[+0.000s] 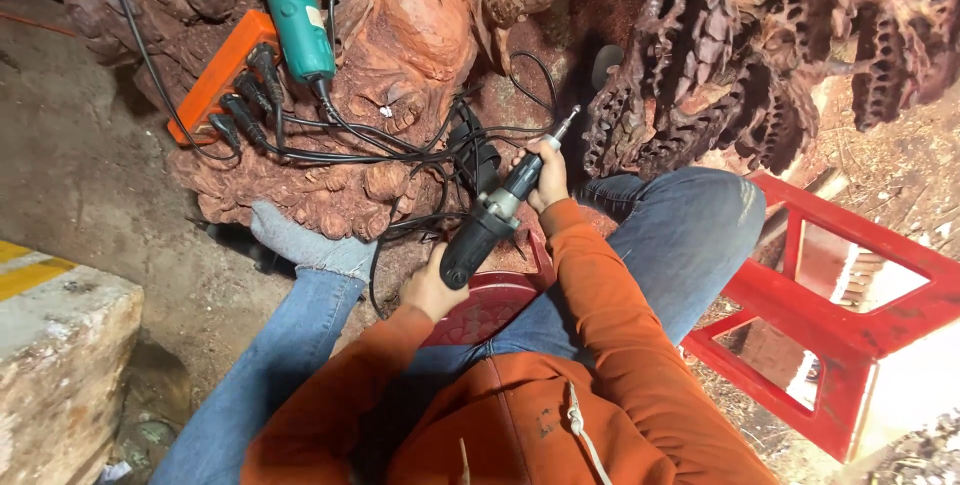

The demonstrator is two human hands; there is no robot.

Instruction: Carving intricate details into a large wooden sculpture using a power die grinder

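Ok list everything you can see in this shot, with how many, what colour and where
Carved wood root: one, reddish-brown, top, spanning the frame.
Rotary grinder: one, black and grey, centre, held in both hands.
Teal power tool: one, lying on the carving, top left.
Power strip: one, orange, on the carving's left side, black plugs in it.
Cables: several, black, tangled across the carving.
Plastic stool: one, red, right.
Stone block: one, pale, lower left.
Sock: one, grey, against the carving.
Jeans: blue, centre.
Hoodie: orange, bottom.
Left hand: at the grinder's rear.
Right hand: fingers around its neck.
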